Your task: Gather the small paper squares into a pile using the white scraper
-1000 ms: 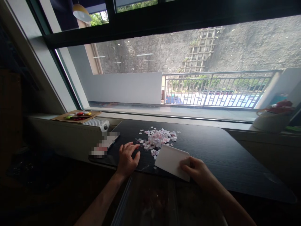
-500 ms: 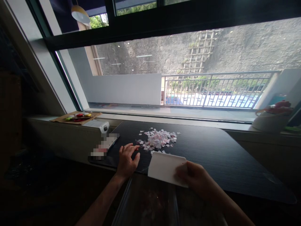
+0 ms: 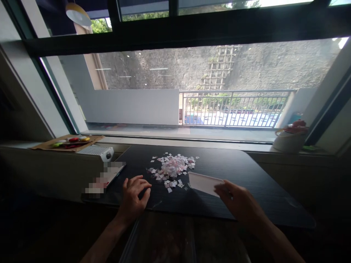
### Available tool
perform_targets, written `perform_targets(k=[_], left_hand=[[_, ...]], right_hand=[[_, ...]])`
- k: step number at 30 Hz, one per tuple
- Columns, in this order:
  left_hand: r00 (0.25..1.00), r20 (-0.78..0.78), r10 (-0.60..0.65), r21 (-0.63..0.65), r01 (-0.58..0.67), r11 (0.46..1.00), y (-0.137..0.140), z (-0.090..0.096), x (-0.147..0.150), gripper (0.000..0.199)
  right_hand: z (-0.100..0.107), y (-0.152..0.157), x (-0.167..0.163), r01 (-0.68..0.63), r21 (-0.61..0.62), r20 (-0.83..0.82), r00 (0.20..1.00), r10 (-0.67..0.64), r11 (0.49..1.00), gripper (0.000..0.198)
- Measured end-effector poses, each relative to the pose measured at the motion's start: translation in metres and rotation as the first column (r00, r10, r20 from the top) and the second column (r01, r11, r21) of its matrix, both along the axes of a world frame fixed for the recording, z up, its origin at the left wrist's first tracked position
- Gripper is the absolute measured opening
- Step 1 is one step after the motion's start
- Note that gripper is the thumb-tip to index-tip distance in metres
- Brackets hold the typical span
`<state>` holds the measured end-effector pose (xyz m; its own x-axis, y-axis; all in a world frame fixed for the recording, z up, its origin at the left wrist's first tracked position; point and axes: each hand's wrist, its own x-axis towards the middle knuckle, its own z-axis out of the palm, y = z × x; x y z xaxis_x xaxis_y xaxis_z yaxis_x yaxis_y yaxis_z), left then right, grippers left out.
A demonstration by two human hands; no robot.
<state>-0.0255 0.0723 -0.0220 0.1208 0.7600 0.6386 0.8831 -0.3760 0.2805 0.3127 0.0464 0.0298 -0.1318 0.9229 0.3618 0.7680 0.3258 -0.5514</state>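
Observation:
A loose pile of small white and pinkish paper squares point(image 3: 174, 166) lies on the dark wood-grain table point(image 3: 225, 164). My right hand point(image 3: 233, 193) grips the right end of a thin white card point(image 3: 204, 182). The card is tilted on edge, with its left end close to the right side of the pile. My left hand point(image 3: 135, 193) is at the table's near edge, left of the pile, its fingers apart and slightly curled, holding nothing. Below the table edge, a clear plastic container point(image 3: 164, 237) shows dimly; its contents are hard to make out.
At the table's left edge lies a flat, partly pixelated object point(image 3: 109, 175). A white heater-like box point(image 3: 100, 150) and a brown board with colourful items point(image 3: 65, 142) rest on the left ledge. On the right sill stands a white bucket point(image 3: 289, 138). A large window is behind.
My right hand has turned the card and brought it to the pile's right side. Several squares now lie separated at the pile's near side. The whole view has shifted.

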Motion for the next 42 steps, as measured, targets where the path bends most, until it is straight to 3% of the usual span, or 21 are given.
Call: perform_targets(k=[4,8,12,16,18,23,28,35,42], left_hand=[[0.984,-0.174,-0.044,0.045,0.053,0.998,-0.020,-0.008,-0.009,0.019],[0.975,-0.219,-0.020,0.076,0.038,0.996,-0.032,-0.014,-0.015,0.022],[0.983,-0.182,0.005,0.044,0.003,0.999,-0.034,-0.019,-0.014,0.025],[0.994,-0.107,0.037,0.012,-0.036,0.999,-0.034,-0.022,-0.012,0.026],[0.995,-0.091,0.045,-0.006,-0.046,0.999,-0.035,-0.022,-0.011,0.027],[0.995,-0.086,0.059,-0.035,-0.062,0.997,-0.036,-0.024,-0.013,0.027],[0.991,-0.132,0.030,-0.091,-0.042,0.995,-0.034,-0.027,-0.019,0.026],[0.991,-0.130,0.020,-0.078,-0.030,0.996,-0.036,-0.024,-0.017,0.026],[0.993,-0.115,0.030,-0.074,-0.039,0.996,-0.039,-0.017,-0.011,0.028]], right_hand=[[0.009,-0.004,0.009,0.032,-0.030,-0.004,0.999,-0.033,0.999,0.022],[0.012,0.000,0.006,0.058,-0.004,-0.025,0.998,-0.058,0.998,0.023],[-0.008,-0.006,-0.002,0.155,0.031,-0.008,0.988,-0.155,0.987,0.024],[-0.029,-0.019,-0.013,0.080,-0.007,-0.145,0.986,-0.080,0.997,0.026],[-0.029,-0.019,-0.019,0.031,0.031,-0.179,0.984,-0.025,0.999,0.024],[-0.020,-0.012,-0.028,0.045,0.114,-0.123,0.992,-0.031,0.992,0.022],[-0.023,-0.019,-0.029,-0.073,0.000,-0.223,0.972,0.071,0.997,0.021],[-0.031,-0.009,0.002,0.120,-0.130,-0.292,0.944,-0.154,0.984,0.027],[-0.040,-0.029,-0.036,-0.047,-0.186,-0.448,0.893,-0.042,0.981,0.024]])
